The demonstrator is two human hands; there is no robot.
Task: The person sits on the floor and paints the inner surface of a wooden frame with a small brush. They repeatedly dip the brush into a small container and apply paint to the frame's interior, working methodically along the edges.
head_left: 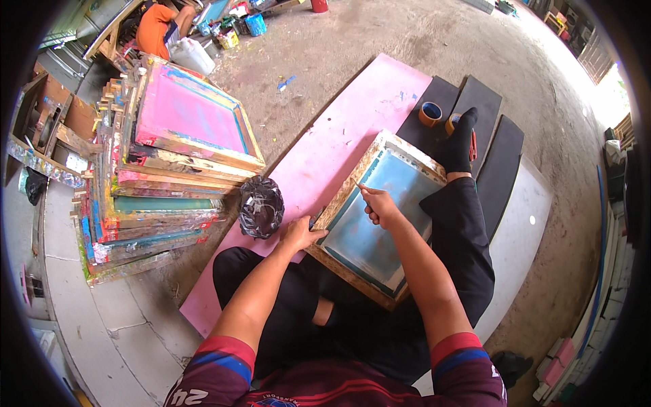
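Note:
A wooden-edged printing screen (347, 263) lies tilted across my lap, its mesh smeared blue and pale grey. My left hand (300, 235) grips its left edge, thumb on top of the wood; something small and dark shows beside the fingers, too little to name. Over the mesh, near the same edge, my right hand (381, 207) is closed on a small thin tool (359, 185) whose tip points at the wooden border. Most of that tool is hidden in the fingers. Left of my left hand sits a crumpled black plastic bag (261, 207).
Printing screens are stacked at the left, a pink-meshed screen (193, 108) on top. Beneath me lie a pink board (352, 112) and dark boards (498, 166). Tape rolls (430, 114) rest near my foot. A person in orange (154, 30) crouches far left beside paint containers (255, 25).

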